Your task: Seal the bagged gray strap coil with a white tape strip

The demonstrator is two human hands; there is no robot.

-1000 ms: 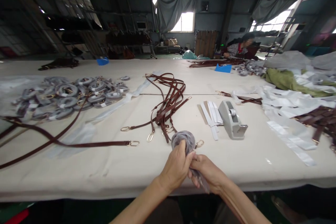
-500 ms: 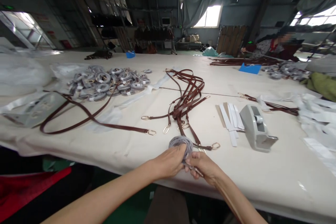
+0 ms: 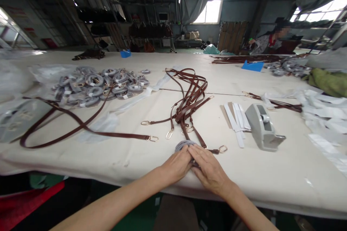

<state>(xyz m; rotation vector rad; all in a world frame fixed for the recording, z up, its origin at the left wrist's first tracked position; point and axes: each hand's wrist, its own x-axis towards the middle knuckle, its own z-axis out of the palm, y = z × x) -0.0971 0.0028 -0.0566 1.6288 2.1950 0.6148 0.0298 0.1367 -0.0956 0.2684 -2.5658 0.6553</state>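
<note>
At the near edge of the table, a coiled strap in grey wrapping is held between both hands. My left hand grips it from the left, its fingers hidden by the coil. Over the coil's right side lie the fingers of my right hand, its thumb underneath, so the coil is clasped between them. Just beyond lies a tangle of brown leather straps with gold-coloured clips. Another brown strap loops across the table on the left.
Several wrapped coils are heaped at the left. To the right stand a grey tape dispenser and white paper strips. White sheets lie farther right. Blue holders sit toward the back, where a person works.
My right hand has moved from pinching the coil's lower right side to lying over its top. My left hand keeps its grip. The view has shifted slightly.
</note>
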